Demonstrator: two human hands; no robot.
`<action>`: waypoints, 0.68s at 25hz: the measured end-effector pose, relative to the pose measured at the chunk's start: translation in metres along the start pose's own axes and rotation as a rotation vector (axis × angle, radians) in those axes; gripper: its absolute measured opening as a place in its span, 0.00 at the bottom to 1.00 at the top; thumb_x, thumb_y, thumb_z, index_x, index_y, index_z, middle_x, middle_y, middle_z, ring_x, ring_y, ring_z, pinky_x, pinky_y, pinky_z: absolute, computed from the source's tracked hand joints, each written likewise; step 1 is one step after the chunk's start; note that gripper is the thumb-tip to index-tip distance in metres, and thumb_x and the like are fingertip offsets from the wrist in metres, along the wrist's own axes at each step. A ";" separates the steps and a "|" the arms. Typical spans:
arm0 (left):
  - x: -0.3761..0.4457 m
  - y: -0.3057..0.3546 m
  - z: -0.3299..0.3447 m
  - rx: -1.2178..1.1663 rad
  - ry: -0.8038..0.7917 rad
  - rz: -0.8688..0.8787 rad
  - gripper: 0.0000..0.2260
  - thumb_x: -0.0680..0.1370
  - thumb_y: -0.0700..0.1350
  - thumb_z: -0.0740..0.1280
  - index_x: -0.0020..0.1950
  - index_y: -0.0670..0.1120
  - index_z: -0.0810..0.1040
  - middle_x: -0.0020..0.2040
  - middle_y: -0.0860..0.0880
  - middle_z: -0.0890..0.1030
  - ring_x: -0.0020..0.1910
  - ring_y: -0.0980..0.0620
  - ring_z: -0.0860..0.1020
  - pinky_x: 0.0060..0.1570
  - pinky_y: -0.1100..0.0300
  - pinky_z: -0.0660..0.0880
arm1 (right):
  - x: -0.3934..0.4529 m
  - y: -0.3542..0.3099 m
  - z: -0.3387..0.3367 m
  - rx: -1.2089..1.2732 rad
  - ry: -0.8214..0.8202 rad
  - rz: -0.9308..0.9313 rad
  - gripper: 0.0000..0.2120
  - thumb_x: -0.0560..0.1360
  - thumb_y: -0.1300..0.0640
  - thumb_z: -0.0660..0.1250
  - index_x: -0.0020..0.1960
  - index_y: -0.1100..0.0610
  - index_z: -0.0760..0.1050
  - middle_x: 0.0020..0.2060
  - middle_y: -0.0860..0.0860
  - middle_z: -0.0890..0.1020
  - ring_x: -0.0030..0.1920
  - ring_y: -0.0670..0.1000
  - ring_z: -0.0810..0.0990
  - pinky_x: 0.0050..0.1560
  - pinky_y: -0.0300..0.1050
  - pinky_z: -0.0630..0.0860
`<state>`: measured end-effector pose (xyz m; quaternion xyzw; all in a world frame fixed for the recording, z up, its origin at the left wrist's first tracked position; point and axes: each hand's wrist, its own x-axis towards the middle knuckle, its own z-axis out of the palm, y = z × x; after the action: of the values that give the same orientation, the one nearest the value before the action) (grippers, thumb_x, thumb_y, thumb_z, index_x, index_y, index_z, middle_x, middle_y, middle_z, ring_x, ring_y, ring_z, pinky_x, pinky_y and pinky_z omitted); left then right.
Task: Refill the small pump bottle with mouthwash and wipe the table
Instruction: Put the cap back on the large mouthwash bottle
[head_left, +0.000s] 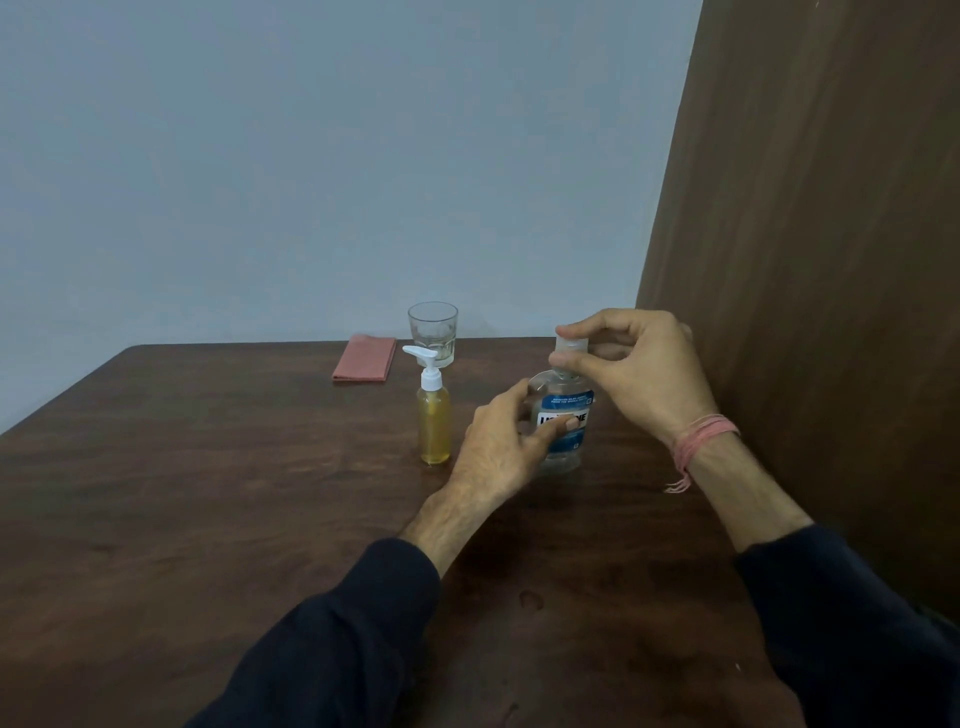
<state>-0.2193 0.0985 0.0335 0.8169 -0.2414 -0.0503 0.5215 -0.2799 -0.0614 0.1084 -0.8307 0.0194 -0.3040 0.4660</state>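
Early stage — left hand (498, 441) grips mouthwash bottle (563, 421), right hand (639, 364) fingers pinch its cap (571, 345); pump bottle (434, 415) unopened, pink cloth (363, 358) untouched on worktop (208, 493).

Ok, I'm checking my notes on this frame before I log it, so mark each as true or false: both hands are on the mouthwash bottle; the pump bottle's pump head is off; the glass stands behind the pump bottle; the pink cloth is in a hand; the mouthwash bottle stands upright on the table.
1. Both hands are on the mouthwash bottle. True: the left hand holds its body and the right hand pinches its cap.
2. The pump bottle's pump head is off. False: the white pump sits on it.
3. The glass stands behind the pump bottle. True.
4. The pink cloth is in a hand. False: it lies folded near the table's far edge.
5. The mouthwash bottle stands upright. True.
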 end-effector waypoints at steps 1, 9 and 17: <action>0.002 -0.001 0.001 0.005 0.002 0.000 0.29 0.86 0.52 0.77 0.85 0.50 0.75 0.78 0.49 0.84 0.77 0.48 0.84 0.77 0.44 0.81 | -0.001 -0.001 0.002 -0.033 0.046 0.005 0.14 0.69 0.50 0.86 0.52 0.48 0.88 0.50 0.41 0.89 0.49 0.41 0.88 0.51 0.41 0.88; 0.010 -0.008 0.001 -0.008 -0.010 -0.003 0.30 0.84 0.53 0.79 0.84 0.52 0.75 0.77 0.49 0.86 0.75 0.48 0.85 0.74 0.39 0.83 | 0.011 -0.024 -0.016 -0.417 -0.188 -0.055 0.11 0.82 0.44 0.74 0.63 0.39 0.83 0.58 0.39 0.81 0.54 0.39 0.80 0.55 0.40 0.81; 0.013 -0.011 0.004 0.009 0.005 0.008 0.30 0.84 0.53 0.79 0.85 0.51 0.74 0.79 0.48 0.84 0.77 0.47 0.84 0.75 0.40 0.83 | 0.020 -0.032 -0.003 -0.761 -0.105 -0.079 0.15 0.80 0.40 0.75 0.61 0.46 0.84 0.53 0.46 0.86 0.53 0.49 0.83 0.55 0.47 0.78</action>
<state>-0.2056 0.0928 0.0243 0.8182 -0.2437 -0.0451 0.5187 -0.2733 -0.0516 0.1441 -0.9587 0.0749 -0.2500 0.1127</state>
